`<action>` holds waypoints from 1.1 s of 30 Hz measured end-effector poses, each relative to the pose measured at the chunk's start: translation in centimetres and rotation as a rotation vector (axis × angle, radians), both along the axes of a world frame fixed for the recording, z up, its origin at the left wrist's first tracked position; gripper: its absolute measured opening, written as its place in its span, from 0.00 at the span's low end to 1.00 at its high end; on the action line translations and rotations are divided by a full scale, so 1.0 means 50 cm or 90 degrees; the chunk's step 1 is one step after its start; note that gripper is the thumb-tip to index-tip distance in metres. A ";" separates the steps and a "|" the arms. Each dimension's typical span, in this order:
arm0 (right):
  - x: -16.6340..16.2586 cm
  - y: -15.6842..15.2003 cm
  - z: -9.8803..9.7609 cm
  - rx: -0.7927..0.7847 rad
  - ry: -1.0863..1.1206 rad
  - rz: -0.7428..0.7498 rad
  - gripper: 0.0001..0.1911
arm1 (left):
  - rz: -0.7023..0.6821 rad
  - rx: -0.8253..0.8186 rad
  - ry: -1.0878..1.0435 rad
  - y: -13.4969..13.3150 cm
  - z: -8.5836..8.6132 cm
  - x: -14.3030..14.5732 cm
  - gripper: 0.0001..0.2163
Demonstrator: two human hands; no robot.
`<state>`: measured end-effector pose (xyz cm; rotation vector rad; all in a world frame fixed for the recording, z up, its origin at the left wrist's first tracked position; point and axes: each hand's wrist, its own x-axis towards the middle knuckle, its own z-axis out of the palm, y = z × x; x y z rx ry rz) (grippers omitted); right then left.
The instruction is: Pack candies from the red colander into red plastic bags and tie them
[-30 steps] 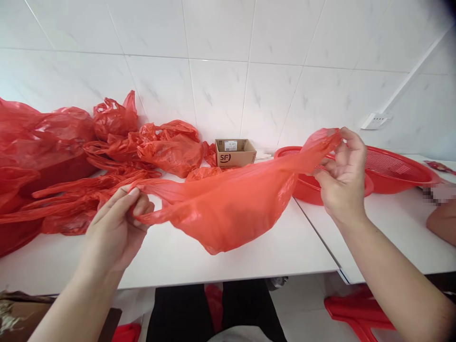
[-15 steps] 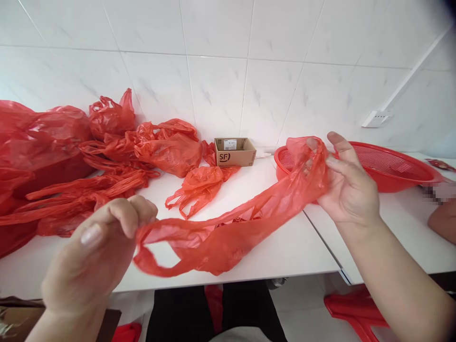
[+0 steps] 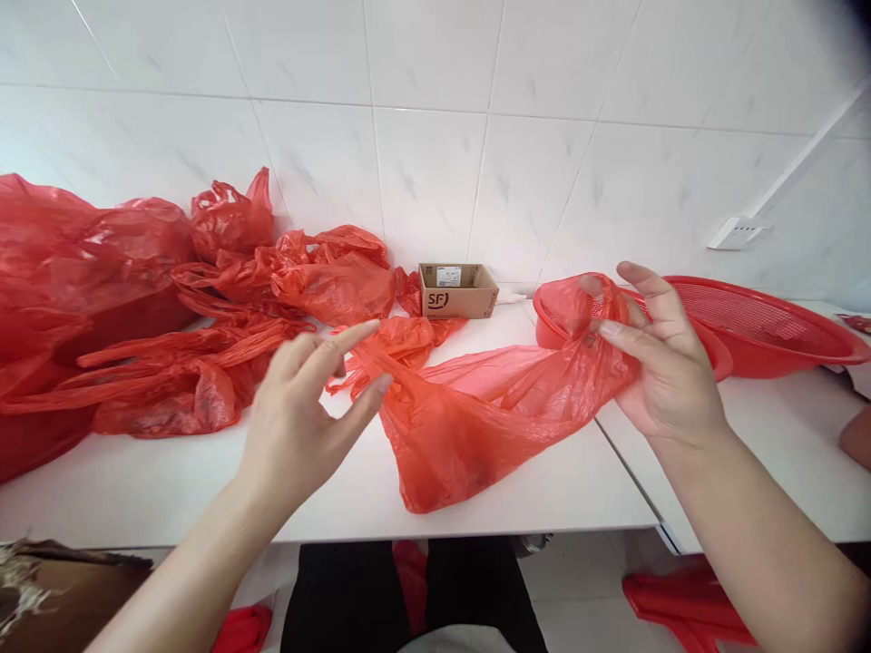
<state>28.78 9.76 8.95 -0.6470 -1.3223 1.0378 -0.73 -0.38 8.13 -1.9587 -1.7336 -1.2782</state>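
A translucent red plastic bag [image 3: 469, 435] hangs slantwise above the white table. My right hand [image 3: 670, 367] grips its bunched upper end at the right, thumb and fingers on the crumpled film. At the bag's left end is my left hand [image 3: 306, 408], open, its thumb and index finger spread apart close to the film. Whether those fingertips touch the bag I cannot tell. Behind it, a smaller crumpled red bag [image 3: 408, 337] lies on the table, partly covered by the held one.
Crumpled red bags [image 3: 224, 363] pile up at the left. A small cardboard box [image 3: 460, 302] stands near the tiled wall. Red perforated baskets [image 3: 768, 354] sit at the right, and another person's arm [image 3: 856, 435] shows at the right edge. Below is a torn carton [image 3: 74, 589].
My left hand has opened, let go of the bag's handle loop and moved right. The bag's left part has swung right and sags lower. My right hand still holds its end.
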 end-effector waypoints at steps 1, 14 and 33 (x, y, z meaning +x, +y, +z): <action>-0.006 -0.004 0.000 -0.001 0.001 0.011 0.25 | 0.018 0.058 0.041 0.007 0.017 0.009 0.18; -0.018 -0.008 0.011 0.043 -0.023 0.023 0.28 | -0.238 -0.413 0.144 0.201 0.003 0.104 0.10; 0.034 0.030 -0.026 0.209 -0.536 -0.336 0.21 | -0.252 -0.420 -0.069 0.231 -0.008 0.054 0.15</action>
